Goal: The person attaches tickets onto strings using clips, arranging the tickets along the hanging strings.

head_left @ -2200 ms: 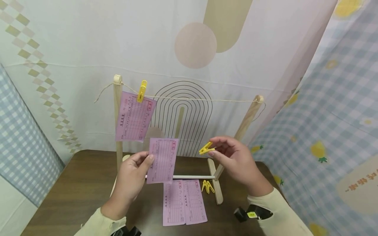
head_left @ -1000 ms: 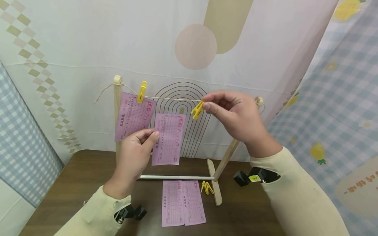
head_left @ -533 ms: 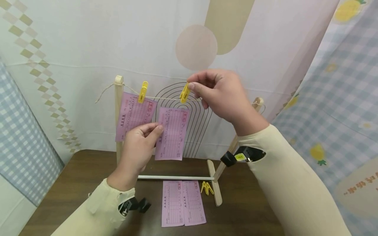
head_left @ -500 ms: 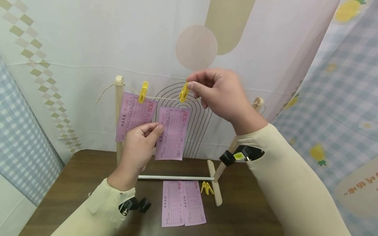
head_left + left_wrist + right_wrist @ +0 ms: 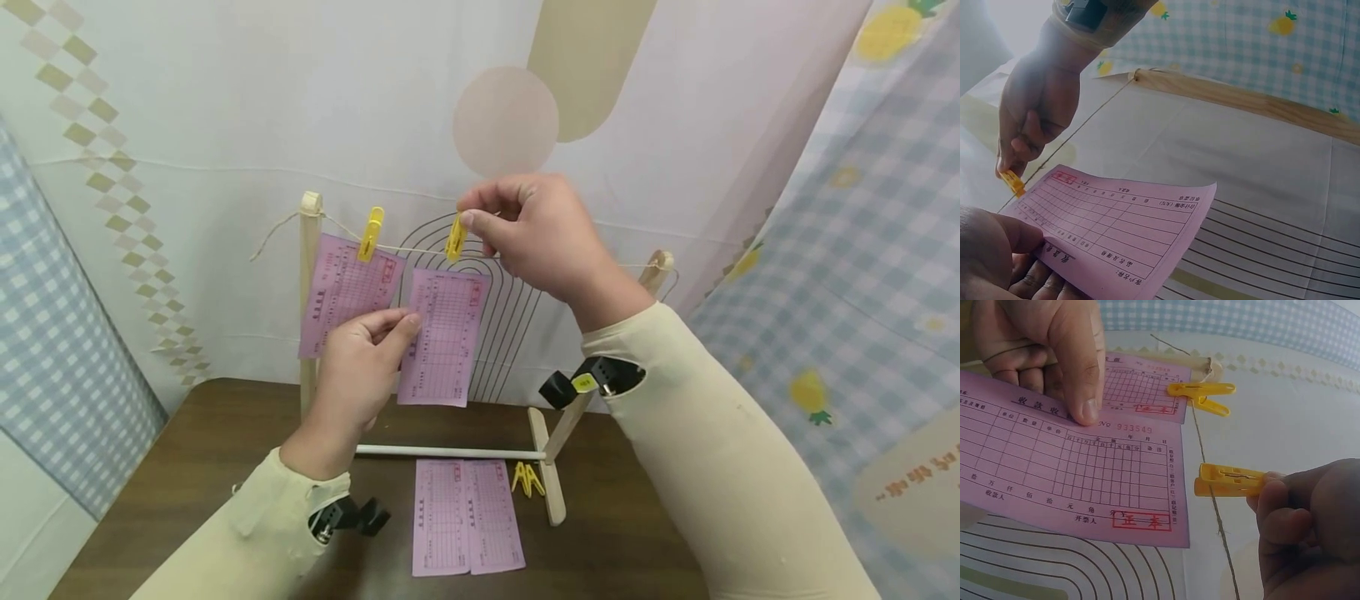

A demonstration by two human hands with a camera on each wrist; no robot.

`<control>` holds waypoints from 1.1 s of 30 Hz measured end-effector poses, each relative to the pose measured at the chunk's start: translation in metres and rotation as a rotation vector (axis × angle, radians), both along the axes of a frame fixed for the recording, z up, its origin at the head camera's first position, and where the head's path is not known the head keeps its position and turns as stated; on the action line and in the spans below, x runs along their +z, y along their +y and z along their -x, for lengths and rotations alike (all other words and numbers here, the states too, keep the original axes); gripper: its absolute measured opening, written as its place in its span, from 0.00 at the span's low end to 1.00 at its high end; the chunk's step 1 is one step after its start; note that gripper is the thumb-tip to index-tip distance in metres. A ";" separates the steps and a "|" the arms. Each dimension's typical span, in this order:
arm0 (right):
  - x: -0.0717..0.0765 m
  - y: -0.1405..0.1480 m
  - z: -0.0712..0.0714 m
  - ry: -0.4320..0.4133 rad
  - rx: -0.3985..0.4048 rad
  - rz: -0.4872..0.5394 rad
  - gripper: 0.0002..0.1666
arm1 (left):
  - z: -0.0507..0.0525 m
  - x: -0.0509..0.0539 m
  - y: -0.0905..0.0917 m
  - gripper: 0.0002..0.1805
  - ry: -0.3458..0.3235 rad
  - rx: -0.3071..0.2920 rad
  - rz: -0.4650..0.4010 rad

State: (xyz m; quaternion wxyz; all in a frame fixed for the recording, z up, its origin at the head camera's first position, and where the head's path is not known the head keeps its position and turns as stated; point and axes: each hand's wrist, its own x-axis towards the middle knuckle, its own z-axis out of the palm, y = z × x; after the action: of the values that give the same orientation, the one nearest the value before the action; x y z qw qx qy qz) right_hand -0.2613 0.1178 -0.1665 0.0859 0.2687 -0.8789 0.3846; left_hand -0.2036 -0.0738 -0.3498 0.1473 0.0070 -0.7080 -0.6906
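Note:
Between thumb and fingers, my left hand (image 5: 356, 371) pinches the left edge of a pink receipt slip (image 5: 446, 342), held upright just below the string (image 5: 427, 250). My right hand (image 5: 551, 237) pinches the handles of a yellow clothespin (image 5: 455, 239). In the right wrist view, the tip of this clothespin (image 5: 1229, 479) is at the string, a small gap from the slip (image 5: 1085, 465); whether the string lies between its jaws is hard to tell. Further left, a second slip (image 5: 348, 279) hangs from the string under another yellow clothespin (image 5: 371, 233).
The string is tied between a left wooden post (image 5: 310, 292) and a right post (image 5: 654, 271). A white rod (image 5: 450, 452) joins the stand low down. Two pink slips (image 5: 468, 521) lie on the dark wooden table (image 5: 600, 533), beside yellow clothespins (image 5: 528, 480) near the stand's right foot (image 5: 552, 492).
My right hand has risen and moved left, bringing the clothespin up to the string. My left hand has lifted the slip up and right, to just below the string.

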 end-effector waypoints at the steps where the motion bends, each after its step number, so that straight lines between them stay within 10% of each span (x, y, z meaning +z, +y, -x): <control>1: -0.001 0.000 0.000 0.000 -0.002 -0.007 0.05 | 0.000 0.000 0.001 0.23 0.002 0.005 0.003; 33: -0.015 0.001 0.001 -0.089 0.021 -0.048 0.08 | 0.001 0.001 0.004 0.22 0.043 0.035 -0.006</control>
State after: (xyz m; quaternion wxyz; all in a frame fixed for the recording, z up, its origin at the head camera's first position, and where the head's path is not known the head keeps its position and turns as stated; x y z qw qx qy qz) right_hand -0.2619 0.1187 -0.1819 0.0361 0.2626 -0.8879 0.3761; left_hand -0.2042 -0.0695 -0.3486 0.1746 0.0049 -0.7025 -0.6899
